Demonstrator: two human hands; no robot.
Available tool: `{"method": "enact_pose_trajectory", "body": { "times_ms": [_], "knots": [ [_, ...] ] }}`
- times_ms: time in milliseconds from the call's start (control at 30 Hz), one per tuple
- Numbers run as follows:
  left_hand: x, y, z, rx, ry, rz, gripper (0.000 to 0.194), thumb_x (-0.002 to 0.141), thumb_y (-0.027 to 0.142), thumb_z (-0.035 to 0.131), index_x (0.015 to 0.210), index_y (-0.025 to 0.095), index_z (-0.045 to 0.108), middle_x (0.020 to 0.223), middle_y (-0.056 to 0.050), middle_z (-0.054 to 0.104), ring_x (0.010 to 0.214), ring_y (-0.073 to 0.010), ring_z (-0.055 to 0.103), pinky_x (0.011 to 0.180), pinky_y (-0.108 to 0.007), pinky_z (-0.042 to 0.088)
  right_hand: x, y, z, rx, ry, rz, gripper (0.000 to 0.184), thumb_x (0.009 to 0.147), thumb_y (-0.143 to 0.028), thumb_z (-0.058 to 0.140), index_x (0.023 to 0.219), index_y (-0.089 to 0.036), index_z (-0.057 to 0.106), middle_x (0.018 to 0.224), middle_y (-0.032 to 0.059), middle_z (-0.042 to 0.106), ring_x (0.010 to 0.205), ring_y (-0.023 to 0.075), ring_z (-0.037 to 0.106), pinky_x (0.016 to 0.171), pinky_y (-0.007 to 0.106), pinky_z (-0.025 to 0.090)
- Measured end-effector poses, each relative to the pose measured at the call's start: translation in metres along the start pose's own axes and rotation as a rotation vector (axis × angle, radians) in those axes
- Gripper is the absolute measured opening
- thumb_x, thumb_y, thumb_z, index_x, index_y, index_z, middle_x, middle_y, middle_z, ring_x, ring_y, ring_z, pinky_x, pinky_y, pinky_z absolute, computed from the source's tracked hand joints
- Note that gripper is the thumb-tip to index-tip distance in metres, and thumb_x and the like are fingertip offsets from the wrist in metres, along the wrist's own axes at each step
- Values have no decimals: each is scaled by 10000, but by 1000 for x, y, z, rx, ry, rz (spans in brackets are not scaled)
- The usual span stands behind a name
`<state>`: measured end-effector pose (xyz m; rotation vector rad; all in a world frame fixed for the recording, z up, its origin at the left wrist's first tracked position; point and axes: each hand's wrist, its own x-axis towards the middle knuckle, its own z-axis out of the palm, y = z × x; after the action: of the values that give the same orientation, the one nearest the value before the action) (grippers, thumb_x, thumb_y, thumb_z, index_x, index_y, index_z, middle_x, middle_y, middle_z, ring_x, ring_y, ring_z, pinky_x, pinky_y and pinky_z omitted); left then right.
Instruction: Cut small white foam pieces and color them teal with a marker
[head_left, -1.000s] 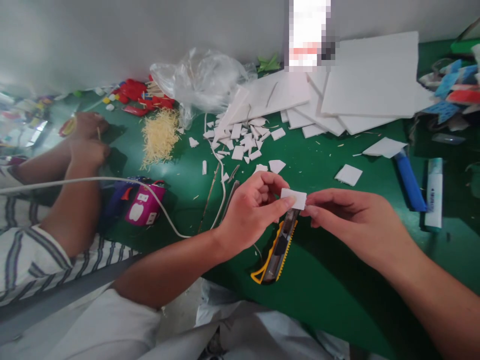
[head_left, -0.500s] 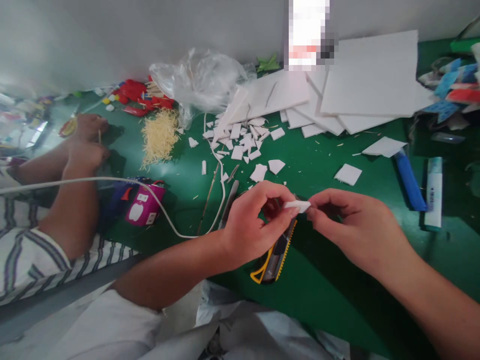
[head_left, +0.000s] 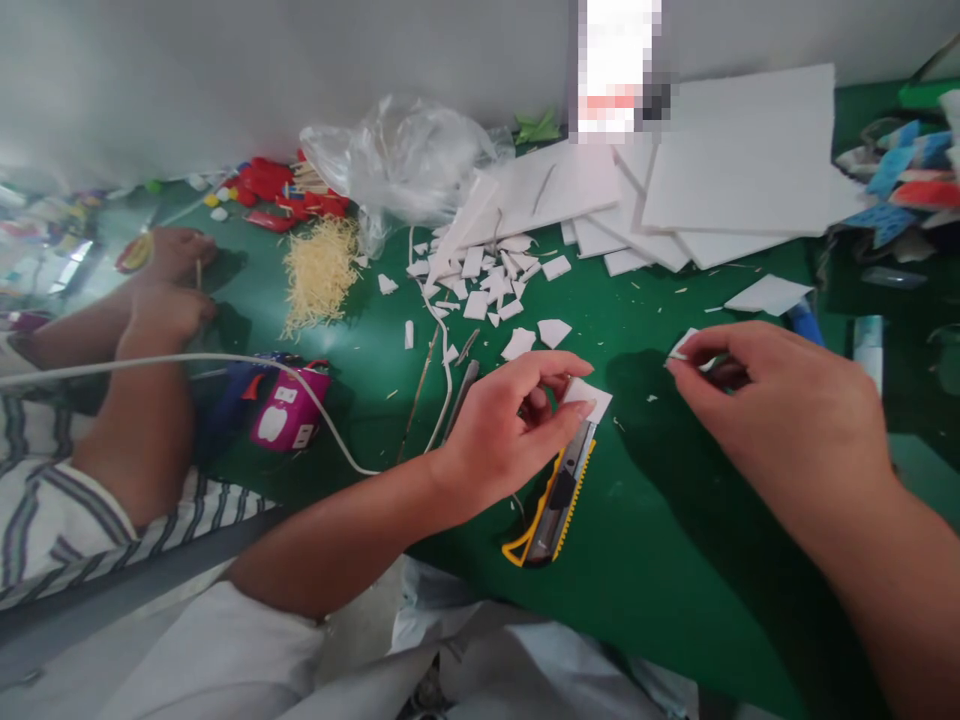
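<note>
My left hand pinches a small white foam-board piece between thumb and fingers, just above the upper end of a yellow utility knife lying on the green table. My right hand is farther right, thumb and forefinger closed on the edge of another small white foam-board square. That hand hides most of the square; whether it is lifted off the table I cannot tell.
Foam scraps lie beyond my left hand, near stacked white boards and a clear plastic bag. A white cable crosses the left side. Another person's hands work beside a toothpick pile.
My right hand has left the piece in my left hand and moved right to the square on the table. The left-hand piece has been tilted and turned flat again.
</note>
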<state>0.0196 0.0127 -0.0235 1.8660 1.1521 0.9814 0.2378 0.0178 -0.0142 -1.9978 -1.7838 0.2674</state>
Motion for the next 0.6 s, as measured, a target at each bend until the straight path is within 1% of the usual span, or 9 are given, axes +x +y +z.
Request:
{"method": "enact_pose_trajectory", "body": {
  "times_ms": [100,167,200,267,333,367,433,500,600],
  "knots": [
    [-1,0,2,-30,-26,-13,168,859,151,671,1026,141,673,763,51,583,566,-19,494,550,-113,460,-4,1,1,-47,44,-56,138,806,-350,633,746,-232,672,713,41,698,529,146,567,440,278,319],
    [-1,-1,3,-50,-35,-36,175,859,164,677,1032,138,672,767,47,584,579,-25,500,558,-122,462,-10,2,2,-25,54,-173,284,872,-420,581,670,-227,629,731,54,706,557,153,601,446,290,359],
    [-1,-1,4,-59,-38,-51,181,860,173,679,1038,139,672,772,43,590,590,-29,505,564,-127,464,-13,1,3,20,52,-242,268,889,-412,571,708,-227,641,754,50,717,583,152,627,471,291,405],
    [0,-2,4,-71,-42,-86,195,865,190,677,1055,144,670,789,32,610,608,-38,518,569,-134,464,-19,-1,5,138,18,-377,160,894,-322,581,977,-229,681,873,30,751,676,144,686,578,280,507],
    [1,-3,4,-80,-48,-117,211,868,207,673,1071,148,666,803,24,623,620,-44,527,567,-140,460,-24,-5,7,216,-32,-482,391,878,-259,599,1266,-220,586,1013,29,759,762,137,715,669,272,557],
    [1,-3,4,-87,-52,-130,221,868,214,670,1079,150,663,806,23,626,622,-46,529,567,-143,459,-26,-7,9,225,-51,-517,467,876,-258,605,1335,-216,535,1050,34,756,786,138,721,681,272,566],
    [2,-4,5,-107,-65,-155,250,865,233,670,1100,150,648,789,30,613,613,-49,526,568,-149,461,-28,-10,12,199,-42,-575,475,892,-265,593,1357,-214,514,1050,41,758,817,154,725,678,285,574],
    [2,-5,5,-114,-89,-169,279,874,256,657,1130,147,626,775,36,598,602,-52,522,571,-157,467,-29,-11,15,142,19,-642,399,919,-235,558,1316,-206,554,1016,49,768,818,166,726,669,294,567],
    [2,-3,2,13,-131,-134,337,909,295,613,1209,144,579,880,3,635,588,-53,529,589,-184,492,-28,-9,16,47,114,-670,324,926,-197,546,1240,-187,625,946,56,778,804,176,720,648,298,537]
  ]
}}
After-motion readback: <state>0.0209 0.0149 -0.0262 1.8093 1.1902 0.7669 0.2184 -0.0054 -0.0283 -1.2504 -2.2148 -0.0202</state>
